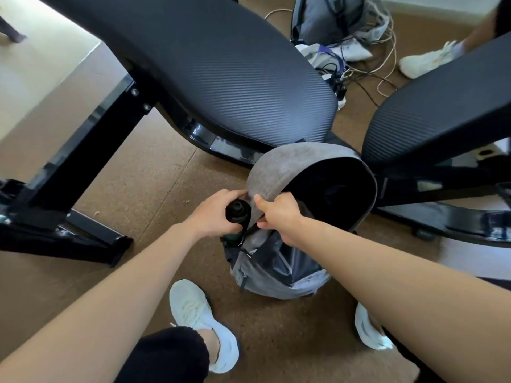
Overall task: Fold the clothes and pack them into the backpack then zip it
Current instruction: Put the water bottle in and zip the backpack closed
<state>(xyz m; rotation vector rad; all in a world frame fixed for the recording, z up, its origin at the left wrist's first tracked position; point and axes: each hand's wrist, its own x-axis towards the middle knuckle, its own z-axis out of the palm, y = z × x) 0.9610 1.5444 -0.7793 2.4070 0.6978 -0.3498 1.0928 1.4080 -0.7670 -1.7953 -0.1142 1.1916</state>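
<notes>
A grey backpack [279, 275] stands on the brown floor between my feet. Its top flap [290, 161] is lifted, showing a dark inside. My left hand [214, 214] grips the flap's edge beside a dark bottle [237, 212] that sticks up from the side pocket. My right hand [276, 217] pinches the flap's edge by the zip line, close to the left hand. No clothes show in this view.
Two black mesh office chairs [235, 78] [442, 117] stand just behind the backpack. A table's black leg [83, 167] is at left. Another grey bag [323, 20], tangled cables [367, 64] and another person's white shoe [425, 60] lie at the back.
</notes>
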